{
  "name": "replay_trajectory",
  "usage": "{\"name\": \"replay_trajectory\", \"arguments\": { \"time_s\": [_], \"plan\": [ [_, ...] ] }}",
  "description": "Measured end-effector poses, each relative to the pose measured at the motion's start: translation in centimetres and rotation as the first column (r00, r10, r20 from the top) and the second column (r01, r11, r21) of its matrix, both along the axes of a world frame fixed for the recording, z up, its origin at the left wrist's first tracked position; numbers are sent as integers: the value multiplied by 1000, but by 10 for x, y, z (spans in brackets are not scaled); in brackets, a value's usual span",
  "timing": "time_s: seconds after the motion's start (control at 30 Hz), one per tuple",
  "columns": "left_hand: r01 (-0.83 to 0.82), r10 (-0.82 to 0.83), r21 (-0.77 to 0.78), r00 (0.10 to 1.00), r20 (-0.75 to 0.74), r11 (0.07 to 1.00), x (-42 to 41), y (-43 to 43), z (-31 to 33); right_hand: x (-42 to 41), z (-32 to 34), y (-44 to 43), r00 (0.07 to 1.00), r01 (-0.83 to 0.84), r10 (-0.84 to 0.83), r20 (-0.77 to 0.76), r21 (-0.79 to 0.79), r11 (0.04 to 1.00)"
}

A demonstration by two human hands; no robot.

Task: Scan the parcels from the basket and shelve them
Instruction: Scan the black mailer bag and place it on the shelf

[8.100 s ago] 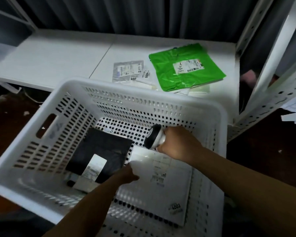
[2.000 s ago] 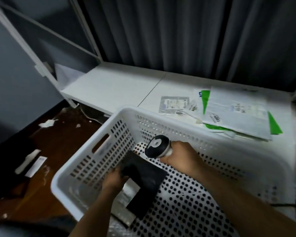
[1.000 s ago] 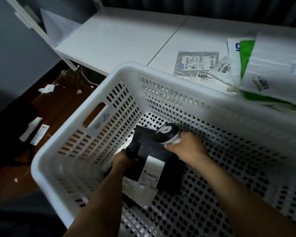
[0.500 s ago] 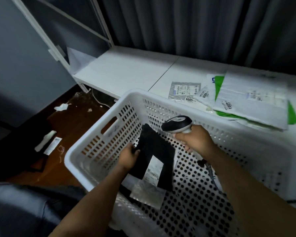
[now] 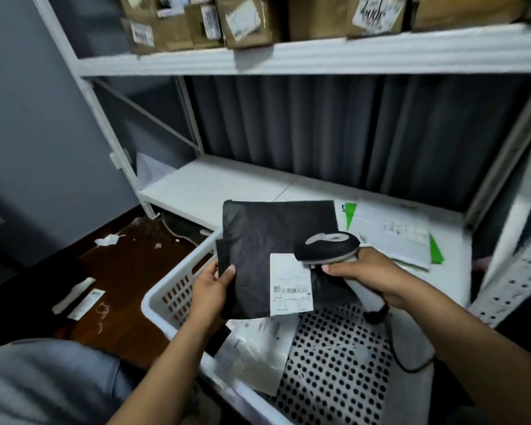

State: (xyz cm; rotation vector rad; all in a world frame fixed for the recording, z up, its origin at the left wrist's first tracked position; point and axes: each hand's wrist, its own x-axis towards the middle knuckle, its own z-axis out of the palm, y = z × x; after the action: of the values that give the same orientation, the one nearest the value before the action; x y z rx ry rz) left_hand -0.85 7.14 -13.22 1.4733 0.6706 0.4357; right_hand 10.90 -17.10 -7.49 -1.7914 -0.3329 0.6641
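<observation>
My left hand pinches the left edge of a black parcel and holds it upright above the white perforated basket. A white barcode label faces me on the parcel's lower right. My right hand grips a black and white handheld scanner, whose head sits just over the top of the label. A clear plastic parcel lies on the basket floor below.
The low white shelf behind the basket bears a grey mailer on a green one. Cardboard boxes fill the upper shelf. Paper scraps litter the dark floor at left. My grey-clad knee is at bottom left.
My left hand lifted the black parcel out of the basket and turned its label toward me. My right hand brought the scanner up beside it. My view tilted up to the shelves.
</observation>
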Motion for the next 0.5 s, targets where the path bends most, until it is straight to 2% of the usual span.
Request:
{"name": "replay_trajectory", "arguments": {
  "time_s": [0.1,0.17,0.3,0.37,0.43,0.5],
  "plan": [
    [92,-79,-219,995,69,971,-5,-10,13,-8,8,-13,998,54,-54,-10,32,998],
    [150,-141,-236,988,56,960,-7,-16,16,-9,9,-16,990,142,-143,4,73,987],
    [95,-90,-153,995,38,984,-6,-22,15,-10,8,-14,971,229,-236,35,140,963],
    [19,-18,-33,999,31,999,-3,-20,14,-9,6,-12,960,247,-259,104,113,962],
    [-63,61,74,998,31,995,0,-18,13,-6,5,-11,961,233,-240,140,65,970],
    [-158,154,76,987,50,985,4,-15,11,-5,5,-11,981,165,-169,93,44,985]
  ]
}}
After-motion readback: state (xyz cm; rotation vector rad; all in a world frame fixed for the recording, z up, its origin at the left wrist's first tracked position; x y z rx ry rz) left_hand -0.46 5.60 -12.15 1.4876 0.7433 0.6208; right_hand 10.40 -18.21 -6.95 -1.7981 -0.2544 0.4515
